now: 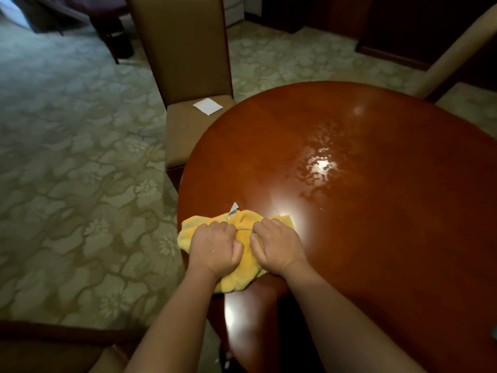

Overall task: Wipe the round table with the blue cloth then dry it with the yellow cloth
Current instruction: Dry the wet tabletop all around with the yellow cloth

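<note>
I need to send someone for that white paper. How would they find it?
Start at the round glossy reddish-brown wooden table. At its far left edge stands a tan upholstered high-backed chair. The flat white paper square lies on its seat, the only white thing there.

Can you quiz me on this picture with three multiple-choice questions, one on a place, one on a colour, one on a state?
1. Where does the white paper square lie?
A. on the chair seat
B. on the carpet
C. on the table

2. What colour is the cloth under the hands?
A. blue
B. yellow
C. white

3. How is the round table towards its middle?
A. covered with dishes
B. dusty
C. wet

Answers: 1 A, it sits on the seat beside the table. 2 B, left hand and right hand grip yellow fabric. 3 C, patchy water film glints.
</note>
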The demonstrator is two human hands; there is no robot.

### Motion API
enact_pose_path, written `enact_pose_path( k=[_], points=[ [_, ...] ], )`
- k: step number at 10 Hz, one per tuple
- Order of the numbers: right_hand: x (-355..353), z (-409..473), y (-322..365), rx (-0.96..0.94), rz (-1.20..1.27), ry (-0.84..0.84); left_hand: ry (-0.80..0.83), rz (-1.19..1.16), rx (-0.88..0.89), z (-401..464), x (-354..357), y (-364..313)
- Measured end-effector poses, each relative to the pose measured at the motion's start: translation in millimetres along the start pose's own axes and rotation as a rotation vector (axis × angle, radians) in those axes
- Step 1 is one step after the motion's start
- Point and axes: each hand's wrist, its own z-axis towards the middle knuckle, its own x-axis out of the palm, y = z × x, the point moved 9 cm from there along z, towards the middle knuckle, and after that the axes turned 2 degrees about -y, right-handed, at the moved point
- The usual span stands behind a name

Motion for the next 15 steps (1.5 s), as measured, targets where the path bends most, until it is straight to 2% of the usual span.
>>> enact_pose_path(
  k=[2, 6, 9, 12, 15],
  points=[
    [-31.0, -77.0, -3.6, 0.055, 0.035, 0.004, 0.017, -0.019, 0.047, -50.5, -1.4, -62.4],
    [-19.8, -58.3, -11.3, -0.061, 0.035, -0.049, 0.03, -0.085, 0.077, -29.3, 8.8, -46.8],
    [14.9, 43.1, -34.2, -0.072, 0.041, -0.049, -0.029, -0.102, 0.013, 53.3, 14.6, 16.1],
    [49.8, 157.9, -81.2, 0.083, -0.038, -0.118, -0.041, -0.109, 0.098, 181.0, 32.9, 77.4],
    [72.3, 233.5, -119.3, 0.09, -0.047, -0.132, -0.073, -0.112, 0.131, 266.9, 42.3, 107.0]
  ],
)
